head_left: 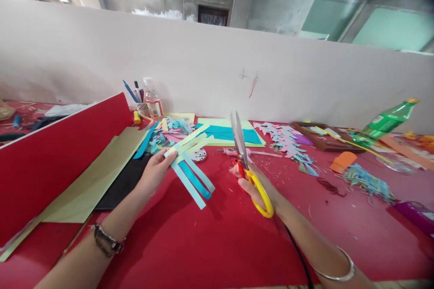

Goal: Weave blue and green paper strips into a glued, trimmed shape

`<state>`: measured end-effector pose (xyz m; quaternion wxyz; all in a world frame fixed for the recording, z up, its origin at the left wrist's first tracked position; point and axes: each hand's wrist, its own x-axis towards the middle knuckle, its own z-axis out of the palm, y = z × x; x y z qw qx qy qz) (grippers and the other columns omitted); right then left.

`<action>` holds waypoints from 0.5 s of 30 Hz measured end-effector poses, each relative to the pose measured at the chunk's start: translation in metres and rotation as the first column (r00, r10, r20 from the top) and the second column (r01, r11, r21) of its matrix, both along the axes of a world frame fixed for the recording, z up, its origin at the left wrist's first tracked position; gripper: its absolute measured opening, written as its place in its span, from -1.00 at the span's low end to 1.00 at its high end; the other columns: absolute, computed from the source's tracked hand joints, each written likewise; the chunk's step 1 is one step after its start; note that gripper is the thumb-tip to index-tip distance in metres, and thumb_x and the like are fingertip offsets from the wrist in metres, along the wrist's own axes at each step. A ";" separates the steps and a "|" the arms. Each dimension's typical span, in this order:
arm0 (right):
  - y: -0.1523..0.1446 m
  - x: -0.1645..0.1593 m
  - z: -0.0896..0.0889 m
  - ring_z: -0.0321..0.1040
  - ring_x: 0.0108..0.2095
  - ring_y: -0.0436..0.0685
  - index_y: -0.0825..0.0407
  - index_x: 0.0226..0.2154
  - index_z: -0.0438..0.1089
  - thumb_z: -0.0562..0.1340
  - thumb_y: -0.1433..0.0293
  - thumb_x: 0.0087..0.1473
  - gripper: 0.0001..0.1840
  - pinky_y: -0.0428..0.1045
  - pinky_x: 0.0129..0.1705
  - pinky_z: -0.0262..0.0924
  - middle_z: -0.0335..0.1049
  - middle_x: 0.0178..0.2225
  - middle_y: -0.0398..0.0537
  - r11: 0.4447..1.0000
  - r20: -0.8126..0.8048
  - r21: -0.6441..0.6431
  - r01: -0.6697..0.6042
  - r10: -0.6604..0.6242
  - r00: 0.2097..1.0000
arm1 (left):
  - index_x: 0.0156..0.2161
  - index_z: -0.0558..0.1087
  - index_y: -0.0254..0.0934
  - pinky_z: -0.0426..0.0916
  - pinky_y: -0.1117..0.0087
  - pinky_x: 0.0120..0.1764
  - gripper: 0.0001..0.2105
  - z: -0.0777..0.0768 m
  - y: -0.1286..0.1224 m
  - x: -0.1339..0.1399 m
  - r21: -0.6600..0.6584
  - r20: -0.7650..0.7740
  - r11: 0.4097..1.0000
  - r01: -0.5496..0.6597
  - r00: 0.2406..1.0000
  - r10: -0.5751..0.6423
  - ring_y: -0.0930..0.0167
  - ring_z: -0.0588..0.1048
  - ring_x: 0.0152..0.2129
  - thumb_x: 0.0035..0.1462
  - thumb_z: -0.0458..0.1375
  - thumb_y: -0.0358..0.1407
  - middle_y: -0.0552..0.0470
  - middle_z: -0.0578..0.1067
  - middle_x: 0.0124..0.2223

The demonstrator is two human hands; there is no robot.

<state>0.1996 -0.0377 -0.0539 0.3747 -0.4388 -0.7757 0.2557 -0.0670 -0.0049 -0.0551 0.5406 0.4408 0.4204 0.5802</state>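
My left hand [155, 172] pinches a bundle of paper strips [194, 179] in light blue, teal and pale green; the strips cross near the thumb and their loose ends fan out to the right. My right hand [261, 186] is closed on a pair of scissors [240, 139] with a yellow handle, blades pointing up and away from me. The blades are apart from the strips. Just beyond the right hand lies a pink-handled tool [230, 151] on the red table, partly hidden by the scissors.
Paper scraps [174, 132] are piled behind my left hand. Teal and pale green sheets [220, 133] lie at the back. A pink chain of cut paper [286, 137], a tilted green bottle [386, 122] and blue yarn-like strands [368, 182] are rightward. A red divider [68, 158] stands left.
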 end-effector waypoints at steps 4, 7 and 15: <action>-0.003 0.001 0.007 0.25 -0.33 0.11 0.00 -0.27 0.14 0.14 0.23 -0.08 -0.70 0.01 -0.29 0.16 0.26 -0.32 -0.04 0.999 0.217 0.012 0.039 -0.040 0.975 | -0.41 0.33 -0.29 0.27 0.54 -0.47 -0.76 0.005 -0.007 0.004 0.079 0.026 0.996 -0.045 0.999 0.043 0.55 0.36 -0.61 -0.12 0.22 -0.18 0.19 0.40 -0.52; -0.006 -0.004 0.012 0.21 -0.43 0.06 0.00 -0.36 0.15 0.13 0.23 -0.05 -0.78 -0.03 -0.36 0.11 0.26 -0.41 -0.11 0.995 0.341 -0.002 0.104 -0.097 0.935 | -0.43 0.28 -0.27 0.26 0.53 -0.49 -0.75 0.009 -0.008 0.005 0.079 0.053 0.995 -0.066 0.997 0.062 0.54 0.35 -0.63 -0.14 0.21 -0.18 0.20 0.37 -0.55; -0.009 -0.012 0.009 0.31 -0.36 0.15 0.02 -0.32 0.20 0.21 0.10 -0.16 -0.60 -0.05 -0.40 0.04 0.36 -0.33 0.00 0.982 0.491 0.116 0.149 -0.187 0.851 | -0.44 0.30 -0.29 0.27 0.51 -0.50 -0.75 0.010 -0.012 0.011 0.049 0.084 0.997 -0.062 0.995 0.058 0.52 0.37 -0.61 -0.19 0.24 -0.22 0.16 0.40 -0.53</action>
